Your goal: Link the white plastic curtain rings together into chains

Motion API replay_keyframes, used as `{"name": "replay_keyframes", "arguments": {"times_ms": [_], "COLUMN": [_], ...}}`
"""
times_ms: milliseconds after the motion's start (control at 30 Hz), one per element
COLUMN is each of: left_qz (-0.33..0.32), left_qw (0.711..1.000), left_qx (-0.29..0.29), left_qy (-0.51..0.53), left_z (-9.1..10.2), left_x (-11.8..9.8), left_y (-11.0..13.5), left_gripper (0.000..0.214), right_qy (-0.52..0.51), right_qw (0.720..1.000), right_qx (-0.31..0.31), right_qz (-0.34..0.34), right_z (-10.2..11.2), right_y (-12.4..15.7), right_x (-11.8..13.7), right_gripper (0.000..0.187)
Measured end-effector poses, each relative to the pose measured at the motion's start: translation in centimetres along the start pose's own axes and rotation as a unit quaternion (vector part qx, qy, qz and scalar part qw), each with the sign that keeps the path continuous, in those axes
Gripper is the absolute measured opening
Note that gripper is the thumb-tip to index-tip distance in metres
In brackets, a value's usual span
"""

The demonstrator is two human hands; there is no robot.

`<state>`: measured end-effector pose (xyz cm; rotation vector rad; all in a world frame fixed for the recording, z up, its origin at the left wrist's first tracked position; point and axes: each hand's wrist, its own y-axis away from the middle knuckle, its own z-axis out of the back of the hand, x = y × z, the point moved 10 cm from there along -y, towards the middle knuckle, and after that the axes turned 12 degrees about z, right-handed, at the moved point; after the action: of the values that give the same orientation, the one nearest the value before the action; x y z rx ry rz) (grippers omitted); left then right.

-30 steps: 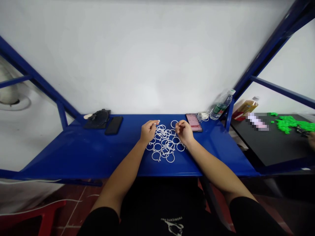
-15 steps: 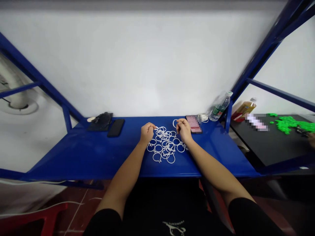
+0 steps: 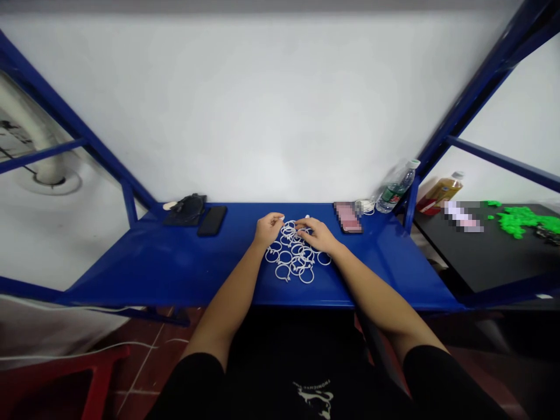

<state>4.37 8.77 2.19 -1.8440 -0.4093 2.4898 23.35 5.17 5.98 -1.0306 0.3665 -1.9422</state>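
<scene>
A loose pile of thin white plastic rings [image 3: 285,256], several with small clasp-like ends, lies overlapping on the blue table [image 3: 175,262]. My left hand [image 3: 268,230] is at the pile's far left edge, thumb and fingers pinched on a white ring [image 3: 282,218], of which only a small part shows. My right hand [image 3: 318,234] reaches over the pile's far right part. Its thumb and forefinger are apart, with rings beneath and between them. A small white piece shows just beyond the right knuckles; whether that hand touches it I cannot tell.
At the back left lie a black phone [image 3: 212,221] and a dark plastic bag [image 3: 189,209]. Back right are a pink-screened phone [image 3: 349,218], a white cable [image 3: 366,206] and a water bottle [image 3: 396,189]. Blue frame posts flank the table. A black table [image 3: 481,256] holds green pieces [image 3: 520,220].
My right hand has moved left from the pile's right side to over the rings, and the upright ring at its fingertips no longer shows. My left hand stays pinched. The view has shifted slightly.
</scene>
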Motion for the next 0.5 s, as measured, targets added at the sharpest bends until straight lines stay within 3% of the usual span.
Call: {"name": "replay_keyframes", "arguments": {"times_ms": [100,200,400,500], "left_qz": [-0.017,-0.035,-0.046,-0.067], "left_qw": [0.999,0.995,0.981,0.973], "left_qx": [0.033,0.042,0.081,0.084], "left_qy": [-0.034,-0.087,-0.17,-0.206], "left_z": [-1.3,-1.8,-2.4,-2.4], "left_x": [-0.4,-0.8,-1.5,-2.4], "left_y": [0.2,0.5,0.8,1.1], "left_gripper": [0.021,0.02,0.025,0.027], "right_qy": [0.019,0.029,0.032,0.053], "right_qw": [0.999,0.999,0.999,0.998], "right_qx": [0.035,0.032,-0.024,-0.011], "right_qz": [0.029,0.015,-0.024,-0.019], "right_z": [-1.0,-1.0,1.6,2.6], "right_y": [-0.5,-0.4,0.1,-0.2], "right_x": [0.9,0.6,-0.1,0.9], "right_gripper": [0.034,0.036,0.03,0.036]}}
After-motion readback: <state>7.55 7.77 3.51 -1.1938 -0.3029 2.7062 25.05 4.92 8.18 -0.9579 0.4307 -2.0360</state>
